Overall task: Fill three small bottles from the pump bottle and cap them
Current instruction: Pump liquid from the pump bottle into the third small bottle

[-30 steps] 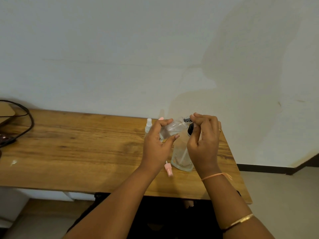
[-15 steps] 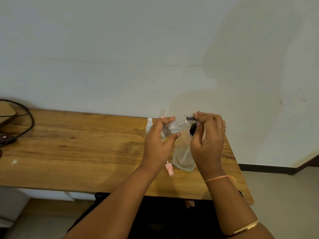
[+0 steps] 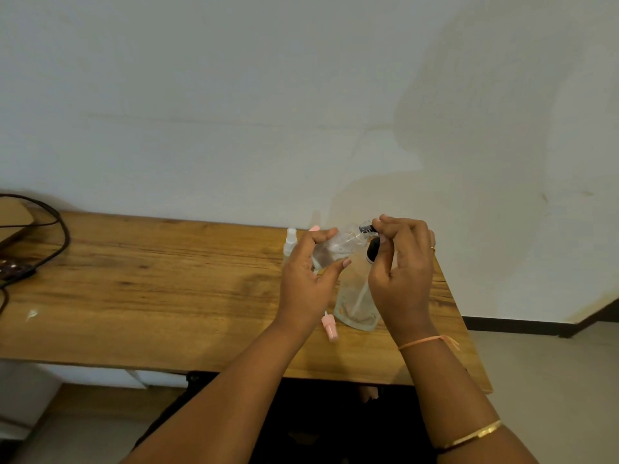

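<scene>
**A:** In the head view, how does everything sit around the pump bottle (image 3: 355, 303)?

**B:** It stands upright on the counter (image 3: 167, 279), and we work just above it. Our left grip (image 3: 308, 283) is wrapped round a small clear bottle (image 3: 338, 247), thumb beneath and fingers over the top. It holds the bottle tilted, neck toward the pump bottle's black head (image 3: 372, 251).

**A:** Why tilted?

**B:** We judge it brings the neck over to the other hand. Our right grip (image 3: 402, 276) pinches a black ribbed cap (image 3: 366, 228) at that neck, fingertips drawn narrow around it. It looks like we are threading the cap on, but we cannot tell how far it is seated.

**A:** And the rest of the set?

**B:** A small white bottle (image 3: 290, 242) stands behind and to the left of the pump bottle, partly hidden by our left grip and within easy reach. A pink cap (image 3: 329, 326) lies on its side just left of the pump bottle's base, nearer us. We take it to be set aside for another bottle.

**A:** Anything farther off?

**B:** A dark cable (image 3: 50, 236) loops well to the left of the pump bottle, apart from the work.

**A:** So which step are we on?

**B:** Capping one bottle, we judge. We cannot tell whether the white one is filled.
</scene>
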A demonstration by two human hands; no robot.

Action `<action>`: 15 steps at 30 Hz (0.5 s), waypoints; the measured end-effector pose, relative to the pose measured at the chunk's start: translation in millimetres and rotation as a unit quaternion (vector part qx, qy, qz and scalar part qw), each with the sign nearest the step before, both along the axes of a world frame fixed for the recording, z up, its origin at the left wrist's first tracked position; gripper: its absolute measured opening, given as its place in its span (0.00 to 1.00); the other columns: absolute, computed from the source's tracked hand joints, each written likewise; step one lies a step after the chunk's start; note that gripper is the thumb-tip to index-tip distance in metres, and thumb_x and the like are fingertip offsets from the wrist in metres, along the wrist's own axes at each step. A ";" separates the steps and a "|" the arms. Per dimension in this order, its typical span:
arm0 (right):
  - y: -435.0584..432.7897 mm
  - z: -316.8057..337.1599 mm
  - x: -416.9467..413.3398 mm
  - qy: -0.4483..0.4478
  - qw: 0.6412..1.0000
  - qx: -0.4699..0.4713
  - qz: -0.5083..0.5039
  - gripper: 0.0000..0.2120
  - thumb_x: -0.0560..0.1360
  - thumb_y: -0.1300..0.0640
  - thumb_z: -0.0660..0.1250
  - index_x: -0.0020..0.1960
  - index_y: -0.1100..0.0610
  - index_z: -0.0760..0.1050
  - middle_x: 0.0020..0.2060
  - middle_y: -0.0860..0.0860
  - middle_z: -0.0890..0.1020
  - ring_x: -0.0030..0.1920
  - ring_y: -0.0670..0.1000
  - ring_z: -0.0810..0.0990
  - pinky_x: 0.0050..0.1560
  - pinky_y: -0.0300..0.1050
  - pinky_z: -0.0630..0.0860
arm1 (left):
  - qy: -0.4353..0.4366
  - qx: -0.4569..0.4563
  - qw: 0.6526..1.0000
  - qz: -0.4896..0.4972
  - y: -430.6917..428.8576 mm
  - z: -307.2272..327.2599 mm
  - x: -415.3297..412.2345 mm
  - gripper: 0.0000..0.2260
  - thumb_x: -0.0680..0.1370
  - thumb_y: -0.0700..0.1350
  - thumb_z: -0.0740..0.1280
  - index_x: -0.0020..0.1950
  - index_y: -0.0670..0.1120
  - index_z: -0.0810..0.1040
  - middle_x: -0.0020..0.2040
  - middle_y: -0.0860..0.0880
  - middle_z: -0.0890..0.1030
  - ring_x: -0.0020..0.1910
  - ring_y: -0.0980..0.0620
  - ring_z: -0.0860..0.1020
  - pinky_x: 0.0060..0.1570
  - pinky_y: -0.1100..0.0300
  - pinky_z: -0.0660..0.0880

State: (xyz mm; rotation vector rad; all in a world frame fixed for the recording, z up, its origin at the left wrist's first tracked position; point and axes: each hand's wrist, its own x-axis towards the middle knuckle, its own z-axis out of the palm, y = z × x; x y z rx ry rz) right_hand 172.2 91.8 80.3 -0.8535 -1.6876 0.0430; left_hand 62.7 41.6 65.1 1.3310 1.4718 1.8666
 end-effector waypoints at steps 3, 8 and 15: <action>-0.8 1.5 0.1 0.000 1.000 0.005 0.000 0.12 0.72 0.69 0.58 0.50 0.64 0.78 0.47 0.57 0.77 0.50 0.43 0.69 0.51 0.27 0.63 | -0.001 -0.001 1.000 0.000 -0.6 3.0 0.5 0.19 0.71 0.38 0.73 0.51 0.60 0.73 0.54 0.66 0.76 0.66 0.52 0.72 0.63 0.49 0.72; 5.0 -8.6 -4.3 -0.009 1.000 0.014 0.017 0.12 0.73 0.68 0.57 0.50 0.64 0.77 0.46 0.57 0.77 0.50 0.48 0.72 0.48 0.47 0.74 | 0.004 -0.009 1.000 0.003 0.5 0.6 -2.2 0.20 0.71 0.37 0.73 0.51 0.60 0.72 0.52 0.69 0.77 0.63 0.56 0.73 0.63 0.49 0.72; 1.6 -7.5 -2.7 0.009 1.000 -0.007 0.027 0.12 0.72 0.71 0.59 0.51 0.63 0.77 0.48 0.54 0.76 0.52 0.45 0.70 0.46 0.52 0.75 | 0.007 -0.012 1.000 0.007 0.9 1.3 0.5 0.20 0.71 0.37 0.73 0.51 0.60 0.72 0.53 0.73 0.75 0.66 0.55 0.71 0.64 0.50 0.71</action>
